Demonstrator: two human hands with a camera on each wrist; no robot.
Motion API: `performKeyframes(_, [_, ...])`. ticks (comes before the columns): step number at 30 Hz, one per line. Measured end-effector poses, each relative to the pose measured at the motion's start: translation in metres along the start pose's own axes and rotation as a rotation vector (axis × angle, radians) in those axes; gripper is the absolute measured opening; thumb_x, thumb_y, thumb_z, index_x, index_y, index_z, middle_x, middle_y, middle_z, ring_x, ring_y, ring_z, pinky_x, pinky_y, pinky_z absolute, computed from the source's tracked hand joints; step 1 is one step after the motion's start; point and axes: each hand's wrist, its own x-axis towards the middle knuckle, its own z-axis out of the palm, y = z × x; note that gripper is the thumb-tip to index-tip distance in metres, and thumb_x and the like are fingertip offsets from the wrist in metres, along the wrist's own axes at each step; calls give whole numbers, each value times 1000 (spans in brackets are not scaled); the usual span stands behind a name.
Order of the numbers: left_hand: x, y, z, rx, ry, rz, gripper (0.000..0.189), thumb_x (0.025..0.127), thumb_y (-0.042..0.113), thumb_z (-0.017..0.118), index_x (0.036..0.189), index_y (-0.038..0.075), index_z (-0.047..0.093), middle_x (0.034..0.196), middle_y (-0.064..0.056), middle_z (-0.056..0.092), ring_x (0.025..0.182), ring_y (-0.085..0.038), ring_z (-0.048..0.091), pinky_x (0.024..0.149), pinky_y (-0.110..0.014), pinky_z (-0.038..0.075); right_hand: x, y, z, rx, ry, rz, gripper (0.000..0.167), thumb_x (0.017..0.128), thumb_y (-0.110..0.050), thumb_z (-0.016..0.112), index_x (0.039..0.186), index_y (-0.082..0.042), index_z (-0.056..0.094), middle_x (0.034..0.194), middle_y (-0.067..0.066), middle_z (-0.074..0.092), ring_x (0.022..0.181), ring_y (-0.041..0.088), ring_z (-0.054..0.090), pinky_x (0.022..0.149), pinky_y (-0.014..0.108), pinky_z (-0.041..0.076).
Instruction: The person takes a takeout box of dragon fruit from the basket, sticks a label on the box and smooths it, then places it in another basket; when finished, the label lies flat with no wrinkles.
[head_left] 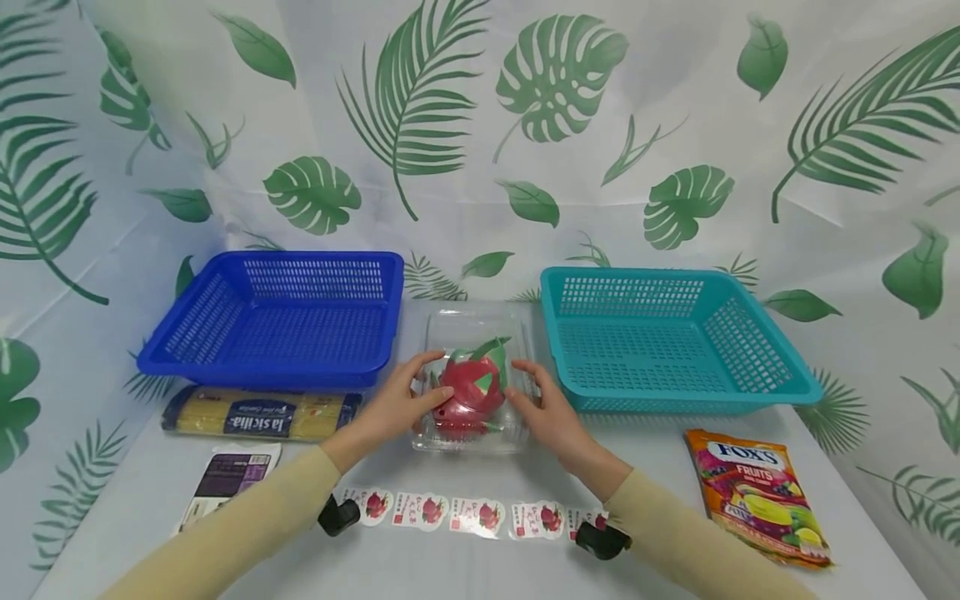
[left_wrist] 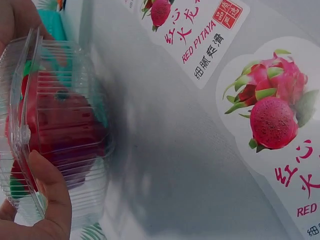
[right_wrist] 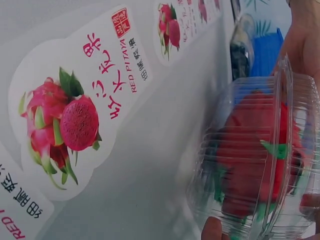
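Observation:
A clear plastic clamshell box stands at the middle of the table with a red, green-tipped dragon fruit inside. My left hand grips the box's left side, its thumb at the rim. Opposite it, my right hand holds the right side, thumb toward the top. Both wrist views show the lid and base rims lying together along the seam. In front of the box runs a strip of dragon fruit stickers, lettered RED PITAYA. Some fingers are hidden behind the box.
A blue basket stands at back left, a teal basket at back right. Packed spaghetti lies before the blue one, with a purple-and-white packet nearer. An orange candy bag lies at the right. Leaf-print cloth hangs behind.

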Motion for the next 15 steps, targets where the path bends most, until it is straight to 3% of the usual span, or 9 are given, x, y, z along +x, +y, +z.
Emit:
performKeyframes(7, [4, 0, -4, -6, -23, -26, 63, 93, 35, 67, 149, 29, 38, 120, -14, 43, 61, -20, 51, 55, -32, 51, 3, -1, -3, 0, -31, 21, 53, 101, -33, 54, 149, -24, 33, 159, 20, 15, 138, 46, 31, 100, 55, 43])
performKeyframes(15, [7, -4, -4, -24, -29, -10, 63, 93, 36, 67, 149, 30, 38, 114, -11, 45, 66, -21, 49, 54, -32, 51, 5, 3, -5, -3, -47, 15, 54, 101, -35, 53, 150, -24, 32, 158, 21, 13, 137, 46, 32, 101, 55, 42])
